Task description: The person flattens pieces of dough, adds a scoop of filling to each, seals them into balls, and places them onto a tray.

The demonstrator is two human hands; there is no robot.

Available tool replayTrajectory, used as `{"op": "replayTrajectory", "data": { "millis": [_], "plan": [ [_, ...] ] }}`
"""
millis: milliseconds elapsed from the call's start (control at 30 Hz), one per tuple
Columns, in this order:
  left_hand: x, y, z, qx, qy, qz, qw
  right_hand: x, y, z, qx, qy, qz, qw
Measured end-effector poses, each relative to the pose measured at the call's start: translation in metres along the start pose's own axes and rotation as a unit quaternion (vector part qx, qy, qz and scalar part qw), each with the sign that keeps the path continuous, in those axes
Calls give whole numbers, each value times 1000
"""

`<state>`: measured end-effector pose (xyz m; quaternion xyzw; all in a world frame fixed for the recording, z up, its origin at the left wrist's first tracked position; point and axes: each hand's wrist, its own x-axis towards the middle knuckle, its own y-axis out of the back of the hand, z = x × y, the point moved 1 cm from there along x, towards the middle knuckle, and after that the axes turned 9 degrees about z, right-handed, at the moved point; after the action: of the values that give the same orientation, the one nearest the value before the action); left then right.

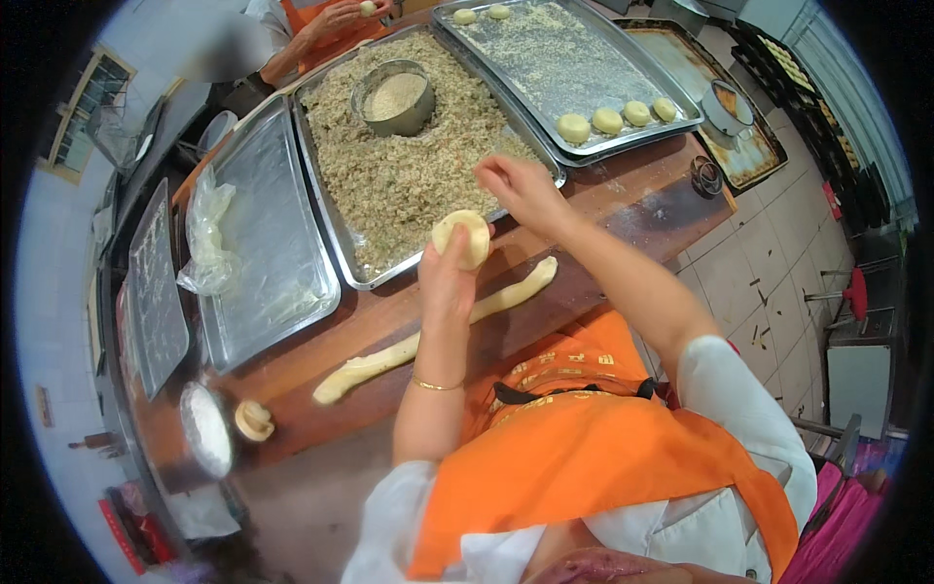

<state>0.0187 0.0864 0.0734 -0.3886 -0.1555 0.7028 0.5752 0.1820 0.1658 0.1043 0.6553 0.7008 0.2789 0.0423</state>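
Orange apron (593, 467) cloth is spreading closest to the camera, with white sleeves (744, 414) showing at both sides. Beyond it, the left hand (446, 277) is gripping a flat, round piece of dough (474, 237), holding it up with the thumb across its face, near the closest edge of the filling tray (313, 200). A thin bracelet (438, 386) is circling that wrist. The right hand (522, 192) is hovering over the near right part of the same tray, its fingers curling inward; whether they are pinching anything, I cannot tell. Crumbly filling (360, 180) is covering the tray, and a round metal bowl (415, 119) of pale grains is sitting in it. On the wooden table (292, 382), a long rope of dough (513, 292) is lying crosswise, passing behind the left forearm. Toward the right, a floured tray (555, 73) is carrying four dough rounds (608, 121) along its near edge and two more at its far corner. At left, a crumpled plastic bag (207, 238) is resting on a metal tray (274, 229), while a bowl of white powder (207, 430) is standing nearer. Across the table, a co-worker's hands (336, 18) are holding a small pale piece (368, 8)
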Motion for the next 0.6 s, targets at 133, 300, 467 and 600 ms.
{"op": "replayTrajectory", "data": {
  "millis": [133, 300, 467, 600],
  "plan": [
    [-6, 3, 12, 37, -13, 5, 999, 58, -44, 26, -287, 163, 10, 944],
    [-16, 8, 11, 38, -19, -10, 999, 64, -63, 46, -366, 185, -95, 907],
    [-17, 4, 1, 14, -1, -19, 1000, 76, -56, 56, -353, 179, -133, 908],
    [-21, 5, 1, 15, 1, -19, 1000, 93, -42, 59, -301, 32, -5, 953]
  ]
}}
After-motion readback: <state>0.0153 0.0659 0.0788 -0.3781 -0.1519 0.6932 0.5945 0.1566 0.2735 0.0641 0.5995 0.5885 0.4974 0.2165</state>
